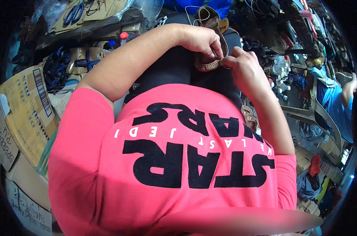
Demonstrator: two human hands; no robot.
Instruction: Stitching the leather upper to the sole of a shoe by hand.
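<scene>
A brown moccasin-style shoe (206, 67) lies across my lap, its stitched toe toward me. My left hand (204, 41) reaches over it from the left, fingers curled and pinched together at the inside of the toe. Against the right side of the toe, my right hand (246, 67) is closed, thumb and forefinger pinched by the stitched edge. Whatever either pinch holds is too small to make out. A pale cord (189, 11) loops out beside the far end of the shoe. Another brown shoe (249, 117) shows partly beneath my right forearm.
Blue-handled scissors (73, 14) rest on cardboard pieces at the far left. Bottles with red caps (124, 35) stand nearer. Cardboard boxes (26, 114) line the left. On the right are white bottles (280, 70), a plastic chair (324, 114) and a person in blue (336, 106).
</scene>
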